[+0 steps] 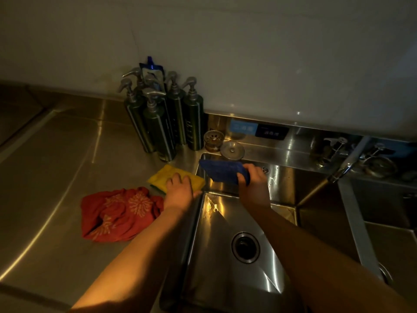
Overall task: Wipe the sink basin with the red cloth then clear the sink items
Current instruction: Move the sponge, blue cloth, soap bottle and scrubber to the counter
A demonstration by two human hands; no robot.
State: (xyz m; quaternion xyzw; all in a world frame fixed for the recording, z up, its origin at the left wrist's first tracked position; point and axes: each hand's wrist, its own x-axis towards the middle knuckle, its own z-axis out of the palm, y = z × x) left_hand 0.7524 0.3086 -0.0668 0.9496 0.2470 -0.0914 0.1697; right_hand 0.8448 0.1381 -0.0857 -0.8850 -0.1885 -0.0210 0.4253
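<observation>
The red cloth [117,214], patterned and crumpled, lies on the steel counter left of the sink. A yellow sponge [163,176] sits on the counter by the sink's back left corner, and my left hand [180,188] rests flat on it. My right hand [253,179] grips a blue cloth [220,171] held above the back rim of the sink basin [216,245]. The basin holds only its round drain [245,247].
Several dark pump bottles [162,114] stand against the wall behind the sponge. A metal strainer basket [214,140] and a sink stopper [232,150] sit on the back ledge. A faucet [334,175] reaches in from the right, beside a second basin [383,222].
</observation>
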